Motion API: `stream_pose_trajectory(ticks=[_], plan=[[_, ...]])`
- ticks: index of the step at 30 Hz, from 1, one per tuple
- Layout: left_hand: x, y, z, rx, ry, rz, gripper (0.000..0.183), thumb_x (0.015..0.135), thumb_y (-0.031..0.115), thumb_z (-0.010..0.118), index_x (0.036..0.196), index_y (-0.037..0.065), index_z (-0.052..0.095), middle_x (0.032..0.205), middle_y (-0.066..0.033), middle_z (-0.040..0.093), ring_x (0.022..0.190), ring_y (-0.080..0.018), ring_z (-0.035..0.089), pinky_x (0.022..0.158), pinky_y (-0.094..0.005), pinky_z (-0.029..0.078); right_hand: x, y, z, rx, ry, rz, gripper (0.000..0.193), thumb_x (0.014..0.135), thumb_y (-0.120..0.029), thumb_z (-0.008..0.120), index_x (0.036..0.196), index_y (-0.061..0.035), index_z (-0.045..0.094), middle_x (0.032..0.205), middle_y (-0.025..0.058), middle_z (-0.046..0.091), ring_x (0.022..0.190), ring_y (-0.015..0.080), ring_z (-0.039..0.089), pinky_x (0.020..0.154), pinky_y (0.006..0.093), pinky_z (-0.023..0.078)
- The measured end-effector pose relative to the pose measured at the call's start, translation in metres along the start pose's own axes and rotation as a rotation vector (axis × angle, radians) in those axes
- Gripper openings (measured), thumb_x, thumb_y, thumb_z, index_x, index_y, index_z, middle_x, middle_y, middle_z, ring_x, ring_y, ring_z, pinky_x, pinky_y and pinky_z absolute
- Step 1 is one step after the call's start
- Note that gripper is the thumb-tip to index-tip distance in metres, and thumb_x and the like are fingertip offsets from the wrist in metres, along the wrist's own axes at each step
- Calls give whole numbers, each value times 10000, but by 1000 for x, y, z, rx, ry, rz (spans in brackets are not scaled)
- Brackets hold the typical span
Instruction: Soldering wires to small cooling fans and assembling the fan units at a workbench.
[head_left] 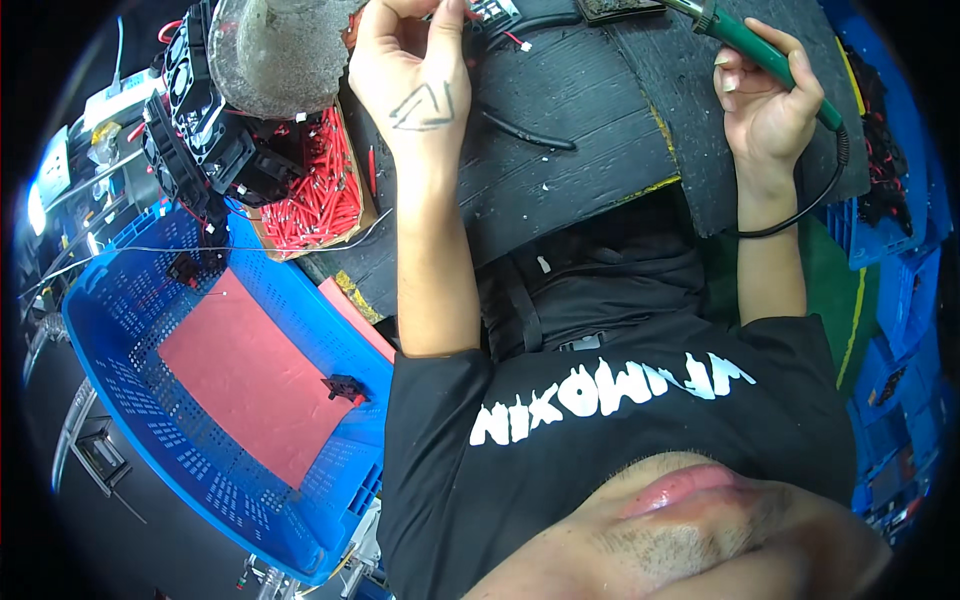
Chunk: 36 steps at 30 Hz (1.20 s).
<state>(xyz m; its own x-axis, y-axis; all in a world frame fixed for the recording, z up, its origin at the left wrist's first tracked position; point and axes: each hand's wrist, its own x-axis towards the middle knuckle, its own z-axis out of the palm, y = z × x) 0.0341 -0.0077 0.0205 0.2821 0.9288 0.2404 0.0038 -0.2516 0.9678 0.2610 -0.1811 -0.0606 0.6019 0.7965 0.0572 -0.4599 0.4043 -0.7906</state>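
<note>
Fingers of the right hand (pixel 772 130) are closed around the green handle of a soldering iron (pixel 757 50), while those of the left hand (pixel 420 95) bend together at the upper edge; whether they grip anything cannot be told. Beneath both hands spreads a dark wooden workbench (pixel 590 165), its near edge marked in yellow. On the left sits a perforated blue crate (pixel 175 450), lined with a pink sheet (pixel 250 370). Black cooling fans (pixel 182 75) crowd the left side, above a carton (pixel 367 212) full of thin red pieces (pixel 320 205) and beside a rounded grey lump (pixel 275 60). Smaller again, the iron slants: its long axis runs from lower right, where the cord (pixel 842 150) leaves, to upper left, so its metal end points toward the left hand's side, the tip out of view. A circuit board (pixel 495 12) lies just right of the left fingertips, far nearer to that hand than to the other. Smallest, a white connector (pixel 525 46) lies near the board.
</note>
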Motion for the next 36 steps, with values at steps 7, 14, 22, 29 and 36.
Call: stream_pose_trajectory(ticks=[7,14,22,29,36], plan=[[13,-2,-1,155,-24,-49,97,945,-4,653,1040,-18,645,837,-57,691,703,-91,606,665,-214,462,2,3,1,7,-23,-3,529,1021,-384,335,1220,10,626,871,182,685,678,192,601,516,276,445],[-2,-14,15,73,171,29,127,933,6,694,1058,9,670,845,-34,695,716,-78,609,676,-213,469,0,2,1,-7,10,-3,524,1023,-380,338,1219,9,630,873,187,688,674,193,603,518,275,447],[-7,-26,17,-29,91,140,284,895,-55,715,1170,7,675,1052,-1,642,866,-41,569,735,-171,446,-2,-2,1,29,16,0,516,1020,-387,366,1219,6,635,874,189,691,662,194,597,514,270,440],[-9,-29,14,221,156,187,211,882,-26,736,1092,-12,732,859,48,645,648,-21,433,593,-171,341,-4,-4,3,44,9,9,517,1020,-399,372,1215,-1,638,866,192,686,647,195,581,503,268,420],[-7,-23,17,497,128,280,191,849,-24,753,1036,11,766,821,18,587,664,-63,475,603,-196,377,-7,-5,9,52,50,41,514,1016,-408,369,1212,-17,639,849,183,673,628,196,559,499,273,405]])
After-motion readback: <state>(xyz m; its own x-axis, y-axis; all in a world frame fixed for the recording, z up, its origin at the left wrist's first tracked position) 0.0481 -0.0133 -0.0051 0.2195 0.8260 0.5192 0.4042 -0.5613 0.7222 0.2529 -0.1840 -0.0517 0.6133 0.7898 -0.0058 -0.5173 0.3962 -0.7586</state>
